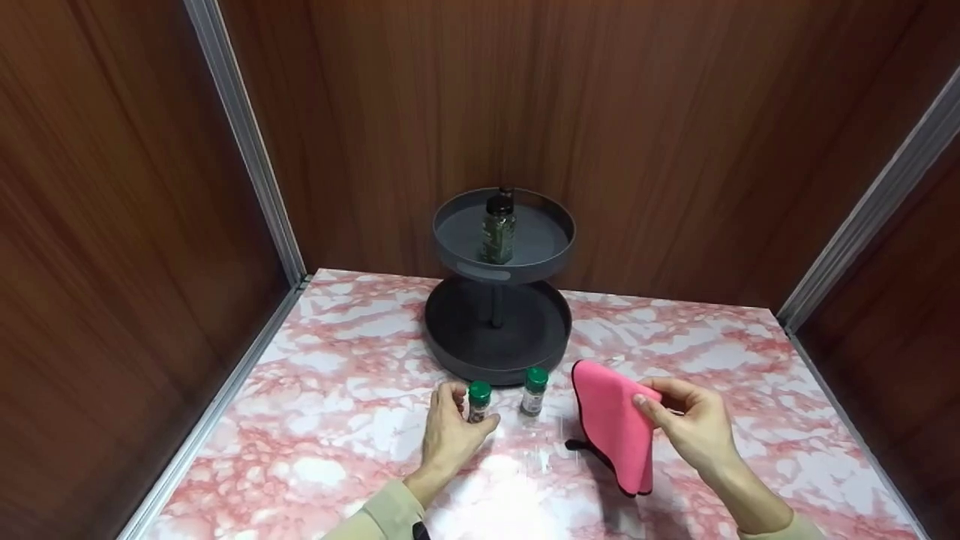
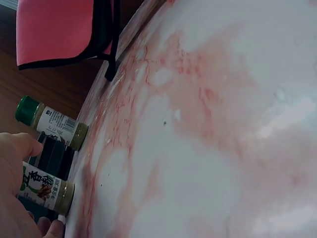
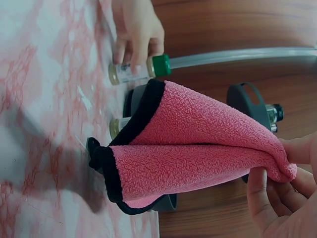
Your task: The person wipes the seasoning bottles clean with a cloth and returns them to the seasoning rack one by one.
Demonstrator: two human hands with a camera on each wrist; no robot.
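Observation:
A small spice jar with a green cap point(image 1: 479, 392) stands upright on the table. My left hand point(image 1: 450, 439) is around it, thumb on one side and fingers on the other, with gaps showing between hand and jar. Just right of it stands a second green-capped spice jar point(image 1: 533, 394), its label facing the left wrist view. My right hand point(image 1: 694, 424) pinches the top corner of a pink cloth point(image 3: 198, 124) with black edging. The cloth hangs folded, its black loop point(image 3: 93, 148) low near the tabletop.
Behind the jars stands a dark two-tier round rack point(image 1: 499, 367). A dark-capped glass jar point(image 1: 499, 232) sits on its upper tier, with another dark cap behind it. Wood-look panels point(image 1: 637, 135) enclose the pink-and-white marbled table point(image 1: 315, 420) at the back and sides.

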